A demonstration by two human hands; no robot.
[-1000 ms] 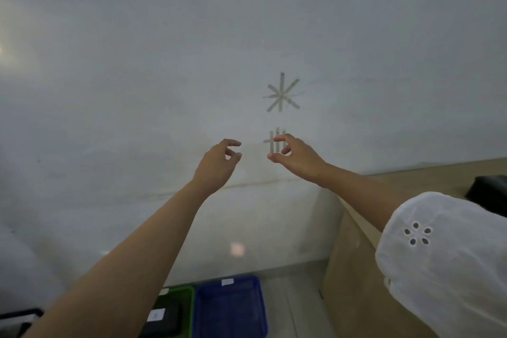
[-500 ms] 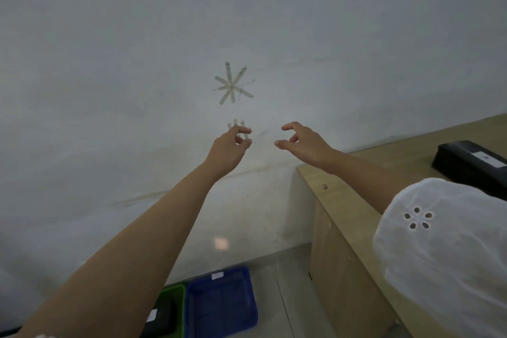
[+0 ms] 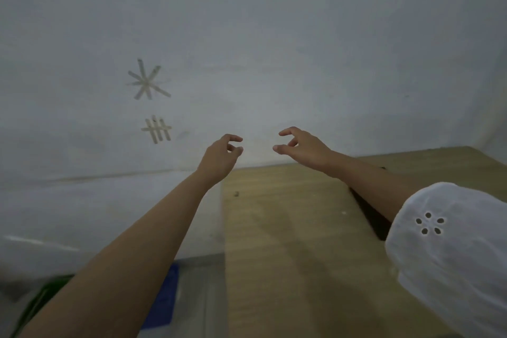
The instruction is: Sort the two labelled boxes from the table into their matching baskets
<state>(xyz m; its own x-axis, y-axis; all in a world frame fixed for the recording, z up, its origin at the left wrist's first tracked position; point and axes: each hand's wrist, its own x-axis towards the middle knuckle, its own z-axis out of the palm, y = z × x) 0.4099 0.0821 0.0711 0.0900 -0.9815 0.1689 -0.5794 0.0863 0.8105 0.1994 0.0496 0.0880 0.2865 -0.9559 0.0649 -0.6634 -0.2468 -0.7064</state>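
My left hand (image 3: pixel 223 155) and my right hand (image 3: pixel 303 147) are stretched out side by side above the far edge of the wooden table (image 3: pixel 288 241). Both are empty, with fingers curled but apart. A black box (image 3: pixel 369 212) lies on the table, mostly hidden under my right forearm and white sleeve. On the floor to the left, a corner of the blue basket (image 3: pixel 164 302) shows beside my left arm, and a sliver of the green basket (image 3: pixel 41 299) shows further left.
A grey wall (image 3: pixel 274 35) with two taped marks, a star (image 3: pixel 146 81) and a hash (image 3: pixel 157 129), stands right behind the table. The table's left edge drops to a grey floor strip (image 3: pixel 203 296).
The view has swung to the right: the table now fills the lower middle, the baskets have slid to the bottom left, and the black box is now covered by my right arm.
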